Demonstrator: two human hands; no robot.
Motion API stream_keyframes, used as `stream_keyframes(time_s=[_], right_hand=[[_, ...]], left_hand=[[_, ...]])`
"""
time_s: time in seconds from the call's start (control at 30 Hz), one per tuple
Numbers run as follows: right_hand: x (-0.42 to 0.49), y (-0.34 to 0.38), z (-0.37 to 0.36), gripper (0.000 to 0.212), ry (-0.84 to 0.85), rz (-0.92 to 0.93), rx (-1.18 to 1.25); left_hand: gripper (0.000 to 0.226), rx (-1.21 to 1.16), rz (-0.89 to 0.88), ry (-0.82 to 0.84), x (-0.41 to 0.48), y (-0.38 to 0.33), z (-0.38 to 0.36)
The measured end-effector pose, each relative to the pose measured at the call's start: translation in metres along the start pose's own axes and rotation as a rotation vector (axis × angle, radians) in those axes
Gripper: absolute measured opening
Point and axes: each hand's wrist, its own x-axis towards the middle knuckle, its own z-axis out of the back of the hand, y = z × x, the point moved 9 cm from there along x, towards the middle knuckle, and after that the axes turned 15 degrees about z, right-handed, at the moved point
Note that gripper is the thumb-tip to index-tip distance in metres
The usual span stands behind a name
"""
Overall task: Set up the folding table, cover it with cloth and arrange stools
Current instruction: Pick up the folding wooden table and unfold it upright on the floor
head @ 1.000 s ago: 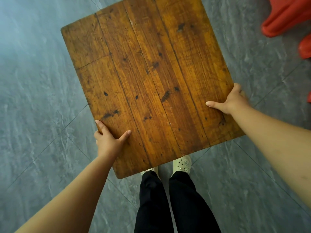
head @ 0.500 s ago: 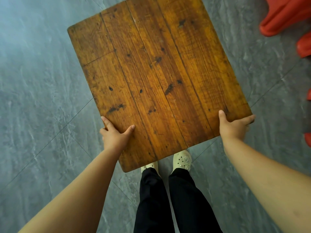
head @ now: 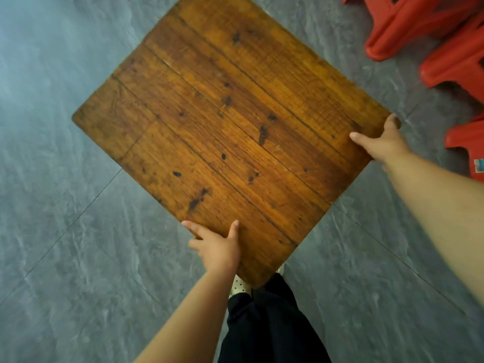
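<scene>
Turned counter-clockwise since the earlier frame, the table top [head: 235, 127] is now held with one corner pointed at the person; more of the red stools [head: 408, 27] has come into view.

1. Floor [head: 78, 258]: one, grey stone-look tiles with thin joints, seen on all sides of the table top.
2. Table top: one, of worn brown planks with dark spots. It is held over the floor, and its far corner is cut off by the frame. The underside and legs are hidden, so it cannot be told whether it stands or is carried.
3. Red stools: three counted, right of the table top and apart from it, all cut off by the frame. A blue label [head: 479, 165] is borne by the nearest; its print is too small to read.
4. Trousers [head: 269, 323]: one black pair, below the near corner of the table top.
5. Hands: two. The near-left edge of the table top is grasped by the left hand [head: 217, 247], thumb and forefinger laid on top, other fingers hidden. The right corner is grasped by the right hand [head: 385, 142], thumb on top, fingers wrapped over the edge.
6. Shoe [head: 239, 286]: one pale shoe, mostly hidden by the near corner.
</scene>
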Motion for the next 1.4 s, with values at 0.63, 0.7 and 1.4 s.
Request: stream_keyframes(time_s=[0.63, 0.7, 1.4], right_hand=[[-0.165, -0.044, -0.106, 0.074, 0.093, -0.108, 0.284], [-0.145, -0.049, -0.098, 0.077, 0.086, -0.092, 0.312], [-0.183, -0.045, -0.162, 0.044, 0.202, -0.245, 0.422]], left_hand=[[0.104, -0.176, 0.083, 0.332, -0.012, 0.006, -0.026], [0.104, -0.192, 0.066, 0.402, -0.021, -0.002, -0.040], [0.089, 0.011, -0.109, 0.225, 0.011, -0.008, 0.024]])
